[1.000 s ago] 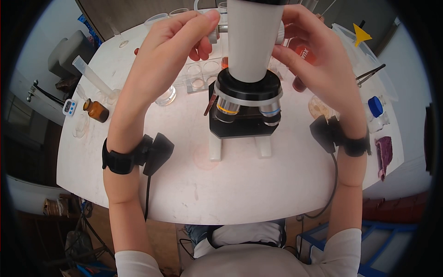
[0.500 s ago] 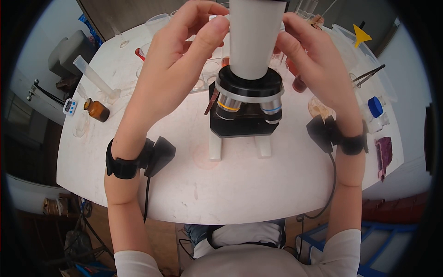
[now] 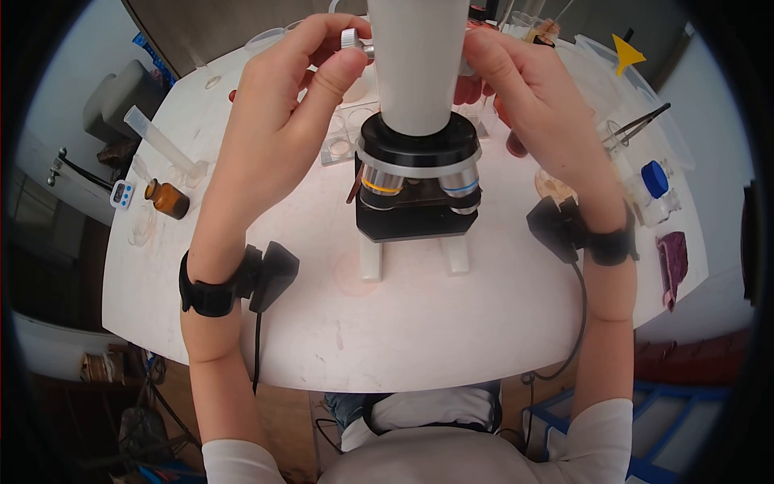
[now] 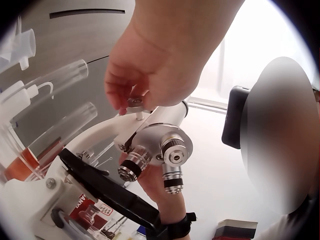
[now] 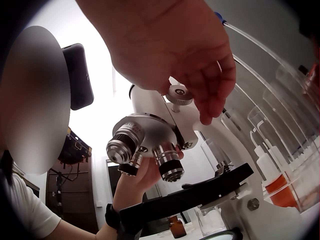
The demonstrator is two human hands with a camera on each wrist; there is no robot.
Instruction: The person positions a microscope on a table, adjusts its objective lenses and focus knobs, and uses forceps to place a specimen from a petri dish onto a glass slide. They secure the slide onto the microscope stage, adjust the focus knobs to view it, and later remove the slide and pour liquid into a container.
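Observation:
A white microscope point(image 3: 415, 81) stands on the table with its black stage point(image 3: 418, 219) and silver objectives point(image 3: 380, 187) toward the person. My left hand point(image 3: 278, 121) reaches to the left side of its tube, thumb and fingers around a ridged focus knob point(image 3: 350, 39). From the left wrist, curled fingers sit at that knob point(image 4: 135, 103). On the opposite side, my right hand point(image 3: 532, 101) holds the matching knob, its thumb pressed near the tube. The right wrist view shows this silver knob point(image 5: 179, 95) between thumb and bent fingers, partly covered by the hand.
At the left are a brown bottle point(image 3: 167, 198), a timer point(image 3: 122, 194) and a plastic cylinder point(image 3: 165, 143). To the right lie tweezers point(image 3: 641, 123), a blue-capped jar point(image 3: 655, 189) and a purple piece point(image 3: 672, 266). Behind the microscope stands a clear well plate point(image 3: 339, 147).
My left fingers and thumb have shifted around the left knob, which now shows between them. My right hand has shifted slightly at its knob. The microscope appears slightly farther left in the head view.

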